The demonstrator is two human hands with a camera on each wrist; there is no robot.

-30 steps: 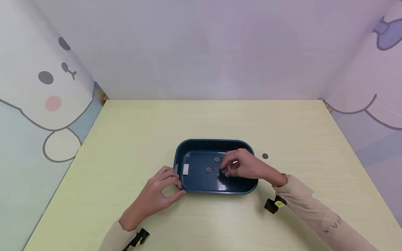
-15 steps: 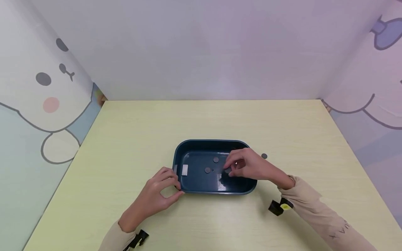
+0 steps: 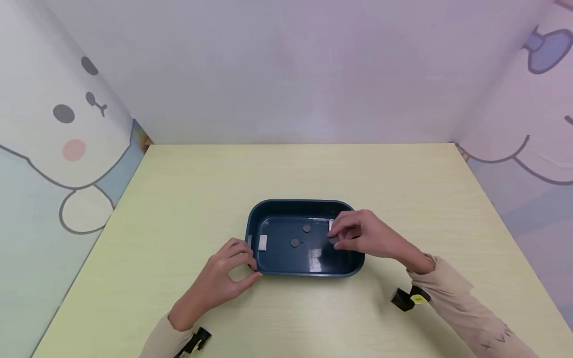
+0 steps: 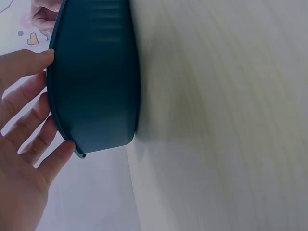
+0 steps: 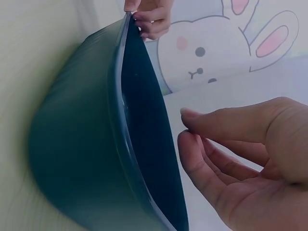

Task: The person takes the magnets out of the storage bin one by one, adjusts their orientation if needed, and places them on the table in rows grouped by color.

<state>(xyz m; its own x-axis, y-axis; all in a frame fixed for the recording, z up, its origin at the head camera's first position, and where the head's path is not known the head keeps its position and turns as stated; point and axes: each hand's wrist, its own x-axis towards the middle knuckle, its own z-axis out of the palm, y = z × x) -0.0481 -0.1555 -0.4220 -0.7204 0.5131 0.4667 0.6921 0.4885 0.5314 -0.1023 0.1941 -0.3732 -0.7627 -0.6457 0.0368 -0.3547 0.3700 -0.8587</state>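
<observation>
A dark teal plastic tub (image 3: pixel 309 274) stands on the table. My left hand (image 3: pixel 226 271) holds its near left corner, with fingertips along the rim (image 4: pixel 51 103) in the left wrist view. Over the tub's right part, my right hand (image 3: pixel 367 234) pinches a dark round coin (image 3: pixel 333 239) between thumb and fingers. In the right wrist view the right hand (image 5: pixel 250 154) shows thumb and index fingertips together, and the coin cannot be made out. Two more coins lie on the tub floor, one farther back (image 3: pixel 306 228) and one nearer (image 3: pixel 294 242).
A white rectangular patch (image 3: pixel 262 242) shows at the tub's left end, and another (image 3: pixel 331 225) partly behind the right fingers. The pale wooden table (image 3: pixel 188 199) meets a plain back wall (image 3: pixel 291 74). Side walls carry cartoon animals (image 3: pixel 67 124).
My right hand has shifted to the right inside the tub, carrying the coin with it. The coin on the table right of the tub is now hidden by that hand. My left hand stays put.
</observation>
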